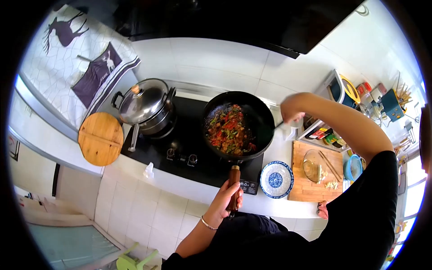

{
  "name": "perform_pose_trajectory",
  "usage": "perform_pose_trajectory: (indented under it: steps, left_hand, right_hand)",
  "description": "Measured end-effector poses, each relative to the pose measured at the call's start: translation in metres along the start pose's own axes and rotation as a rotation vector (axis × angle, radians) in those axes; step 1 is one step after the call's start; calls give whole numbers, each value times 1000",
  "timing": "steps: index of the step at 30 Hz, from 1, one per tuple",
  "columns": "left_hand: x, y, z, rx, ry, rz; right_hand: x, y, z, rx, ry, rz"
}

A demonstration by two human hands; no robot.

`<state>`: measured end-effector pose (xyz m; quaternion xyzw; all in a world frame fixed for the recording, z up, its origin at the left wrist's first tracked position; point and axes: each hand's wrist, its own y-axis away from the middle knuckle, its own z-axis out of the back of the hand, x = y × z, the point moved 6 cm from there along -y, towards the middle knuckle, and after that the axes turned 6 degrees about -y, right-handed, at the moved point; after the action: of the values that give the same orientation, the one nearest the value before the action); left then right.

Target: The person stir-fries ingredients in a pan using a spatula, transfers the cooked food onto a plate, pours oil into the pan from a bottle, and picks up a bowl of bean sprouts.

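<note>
My left hand [222, 198] is wrapped round the brown wooden handle [234, 182] of a black wok [264, 110]. Chopped red and green food [229, 130], mixed with brown pieces, lies in the wok, mostly on its left side. Just right of the wok's rim is my right hand [293, 108], closed and slightly blurred. A short dark shaft [279, 124] shows between that hand and the rim, looking like the handle of a cooking utensil; its working end cannot be made out. The wok sits on the right side of the black cooktop [186, 126].
Left of the wok stands a lidded steel pot [146, 105]; a round wooden board [101, 139] is beside it. A blue-and-white plate [276, 180] lies right of the handle, near a cutting board [306, 189] with a glass bowl [310, 166] and chopsticks [330, 165]. Bottles [330, 138] fill the rack.
</note>
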<state>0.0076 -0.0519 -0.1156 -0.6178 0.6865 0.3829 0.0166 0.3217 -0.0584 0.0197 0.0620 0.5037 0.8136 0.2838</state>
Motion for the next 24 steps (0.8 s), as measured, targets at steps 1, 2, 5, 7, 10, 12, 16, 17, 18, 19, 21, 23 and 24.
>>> perform_pose_trajectory:
  steps: [1,2,5,7,10,12,16,17,18,19,21,23,24]
  left_hand:
    - [0,0,0,6,1,4]
    - [-1,0,1,-8,12,-1]
    - [2,-3,4,9,-4,19]
    - [1,-4,5,29,3,-2]
    - [-4,1,8,21,15,-3]
    - [-5,2,15,59,-61,-14]
    - [-4,-6,49,-131,-181,-29]
    - [-12,-12,70,-264,-351,-143]
    - [-20,-16,95,-386,-487,-293]
    - [-27,-18,121,-520,-597,-423]
    - [-46,-26,167,-695,-882,-507]
    - [-72,-39,195,-862,-1111,-584]
    - [-88,-45,196,-927,-1338,-591]
  right_hand:
    - [10,-2,-14,117,-140,99]
    - [20,-1,-27,235,-280,194]
    - [63,-4,-33,181,-618,362]
    - [59,1,-20,143,-635,339]
    - [43,23,-8,99,-576,306]
    - [28,36,-9,92,-428,193]
    - [4,22,-23,-16,-205,124]
    - [6,27,-23,-147,-110,140]
    - [11,30,-20,-273,-11,164]
    - [11,36,-20,-248,-32,139]
    - [9,43,-26,-319,-50,164]
    - [10,52,-28,-426,-35,154]
    - [13,53,-32,-426,-35,157]
